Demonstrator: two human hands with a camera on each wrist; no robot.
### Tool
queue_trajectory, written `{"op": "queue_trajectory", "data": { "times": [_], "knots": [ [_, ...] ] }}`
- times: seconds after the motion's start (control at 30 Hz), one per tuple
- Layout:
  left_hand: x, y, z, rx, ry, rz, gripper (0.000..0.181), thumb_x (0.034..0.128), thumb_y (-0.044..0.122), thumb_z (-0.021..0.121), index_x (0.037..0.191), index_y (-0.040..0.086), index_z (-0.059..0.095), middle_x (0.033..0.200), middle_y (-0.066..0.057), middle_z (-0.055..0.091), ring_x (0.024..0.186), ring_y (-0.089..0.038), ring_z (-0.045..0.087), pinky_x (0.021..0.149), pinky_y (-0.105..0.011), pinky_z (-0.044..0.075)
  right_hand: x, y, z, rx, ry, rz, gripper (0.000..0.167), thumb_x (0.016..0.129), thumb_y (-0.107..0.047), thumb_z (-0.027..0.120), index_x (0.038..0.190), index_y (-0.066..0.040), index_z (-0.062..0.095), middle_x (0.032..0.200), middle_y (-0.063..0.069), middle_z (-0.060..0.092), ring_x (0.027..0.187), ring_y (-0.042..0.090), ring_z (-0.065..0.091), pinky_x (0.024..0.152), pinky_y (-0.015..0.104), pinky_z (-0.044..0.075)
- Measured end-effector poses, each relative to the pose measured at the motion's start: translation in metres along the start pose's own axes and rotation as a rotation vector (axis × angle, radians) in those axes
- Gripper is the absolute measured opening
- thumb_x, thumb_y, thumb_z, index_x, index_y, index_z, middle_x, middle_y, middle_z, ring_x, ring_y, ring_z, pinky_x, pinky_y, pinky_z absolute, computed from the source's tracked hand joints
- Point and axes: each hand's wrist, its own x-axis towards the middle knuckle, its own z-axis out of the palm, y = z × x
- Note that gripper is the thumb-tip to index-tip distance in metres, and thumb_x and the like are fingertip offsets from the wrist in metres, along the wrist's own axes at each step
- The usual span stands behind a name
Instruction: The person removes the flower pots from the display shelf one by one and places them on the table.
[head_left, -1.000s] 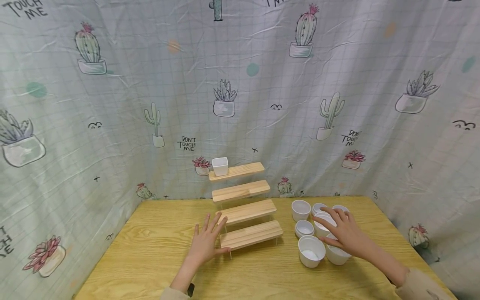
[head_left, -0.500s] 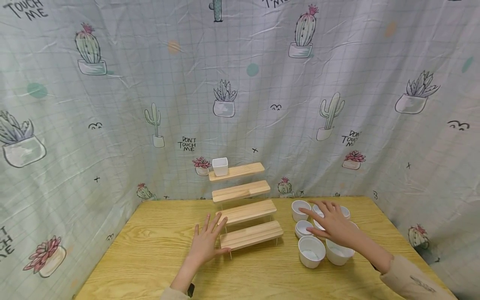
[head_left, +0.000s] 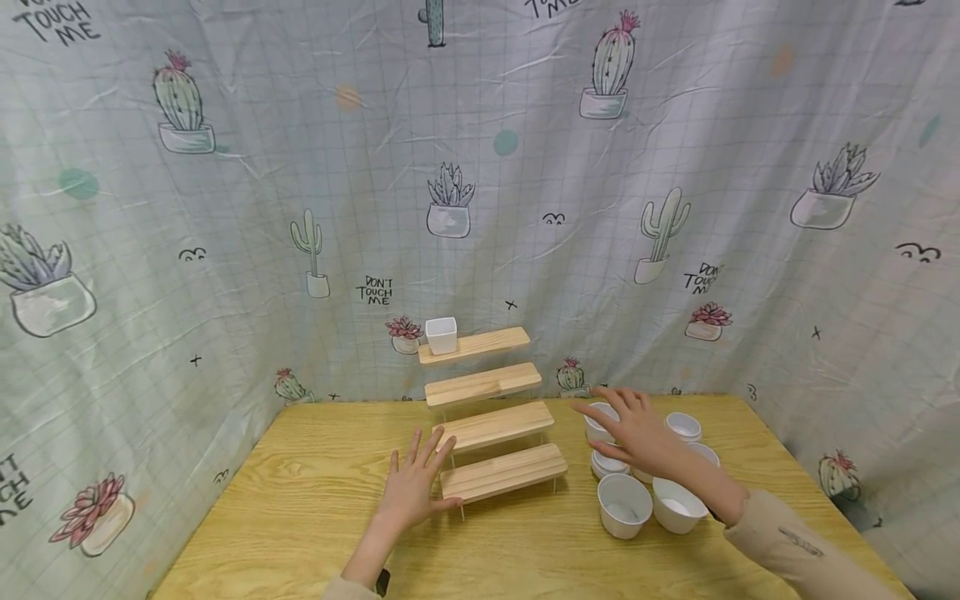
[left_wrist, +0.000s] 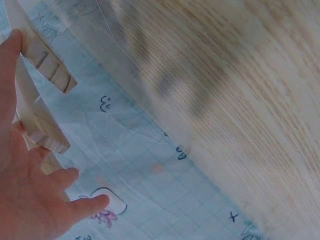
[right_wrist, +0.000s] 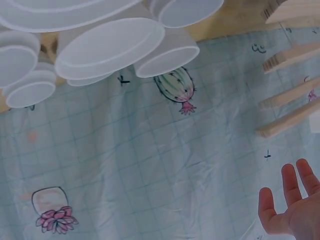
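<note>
A four-step wooden shelf stand (head_left: 504, 472) stands mid-table, with a square white pot (head_left: 441, 336) at the left of its top step. My left hand (head_left: 412, 492) is spread along the stand's left side, its thumb by the lowest step. In the left wrist view, the thumb (left_wrist: 11, 47) meets a plank's edge. Over the white pots at the right hovers my right hand (head_left: 641, 432), fingers spread and holding nothing. Beneath and behind it are a back-left pot (head_left: 600, 427) and a low pot (head_left: 609, 463), both partly covered.
Round white pots stand in a cluster, among them the front-left pot (head_left: 624, 507), the front-right pot (head_left: 678, 505) and a far pot (head_left: 683, 427). A cactus-print curtain (head_left: 495, 267) hangs behind and beside the wooden table (head_left: 300, 500).
My right hand has moved left across the pots, from above the right-hand ones to the back-left one. My left hand stays by the stand. The pots have not visibly moved.
</note>
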Motion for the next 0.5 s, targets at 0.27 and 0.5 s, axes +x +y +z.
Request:
{"op": "queue_trajectory", "data": {
  "times": [0.27,0.5],
  "knots": [
    [0.0,0.0,0.0,-0.001,-0.001,-0.002,0.091,0.065,0.06,0.065,0.14,0.023,0.03,0.148,-0.004,0.023,0.136,-0.037,0.017,0.097,-0.069,0.022,0.022,-0.004,0.009,0.034,0.009,-0.014,0.052,0.08,-0.035,0.063,0.128,-0.022,0.047,0.123,0.014,0.046,0.1,0.029,0.044,0.077,0.045,0.035],
    [0.0,0.0,0.0,-0.008,-0.006,0.001,0.091,0.065,0.059,0.065,0.14,0.022,0.03,0.148,-0.004,0.023,0.136,-0.038,0.017,0.096,-0.069,0.022,0.04,-0.009,0.015,0.036,0.006,-0.016,0.057,0.075,-0.029,0.068,0.128,-0.022,0.047,0.123,0.013,0.048,0.099,0.027,0.044,0.076,0.042,0.033]
  ]
}}
